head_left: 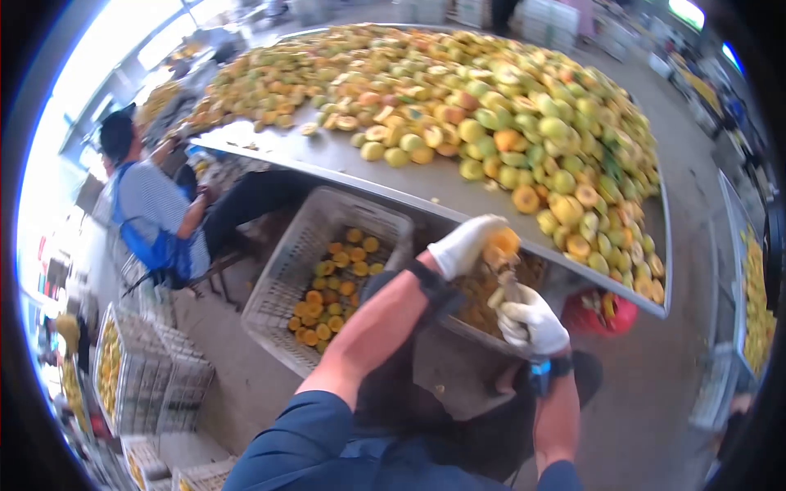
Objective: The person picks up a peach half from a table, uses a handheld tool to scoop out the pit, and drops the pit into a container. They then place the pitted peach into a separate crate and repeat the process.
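The orange fruit (503,240) sits in the left hand (463,245), which wears a white glove and is closed around it. It is held up just below the edge of the desk (344,159). The right hand (532,323), gloved too, grips a small tool (509,286) that points up at the fruit. Under the hands is a bin of scraps (479,299). Beside it stands a gray crate (282,270) with cut orange pieces. A big pile of fruit (491,98) covers the desk. Another person (155,204) sits at the far left.
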